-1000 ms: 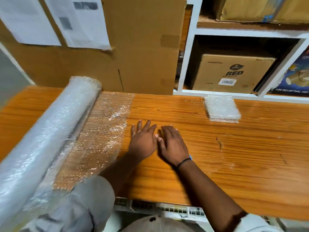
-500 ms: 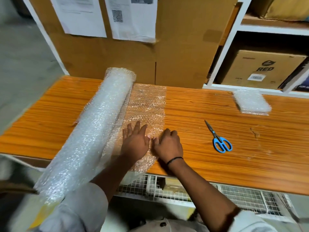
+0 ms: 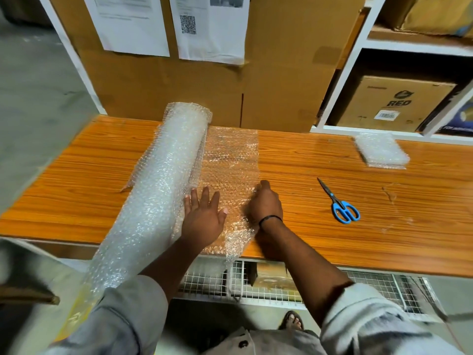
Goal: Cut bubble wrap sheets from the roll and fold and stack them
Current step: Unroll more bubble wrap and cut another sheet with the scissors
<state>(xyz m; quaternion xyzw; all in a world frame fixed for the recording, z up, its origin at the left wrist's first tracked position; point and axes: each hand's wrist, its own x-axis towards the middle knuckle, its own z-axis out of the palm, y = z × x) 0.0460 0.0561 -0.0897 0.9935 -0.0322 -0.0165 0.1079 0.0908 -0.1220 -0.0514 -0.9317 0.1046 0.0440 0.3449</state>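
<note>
**Hidden or unclear.** The bubble wrap roll is laid slantwise across the table. Its near end is carried past the front edge and is covered there by the left sleeve. The left hand is laid flat on the unrolled sheet, just beside the roll, with the fingers straight and spread apart. The right hand is set on the sheet's right edge with the fingers curled together. The fingertips are concealed under the knuckles, so it cannot be told whether the edge is pinched. The print on the papers taped to the cardboard panel behind is too blurred to be read.

**Containers.** A wire basket is seen below the table front. Something brown is glimpsed through the mesh, but it cannot be identified. At upper right, a cardboard box marked "RED" is held closed in a white shelf compartment, so its contents are not shown.

**Edges and open room.** The sheet is joined to the roll along its left side, and its near end is draped over the front edge of the table. Bare tabletop is seen left of the roll, as far as the table's left edge. To the right of the hands, more bare wood is seen. There the blue-handled scissors are laid closed, well apart from the right hand. The folded stack is placed near the back edge, beyond the scissors and apart from them.
</note>
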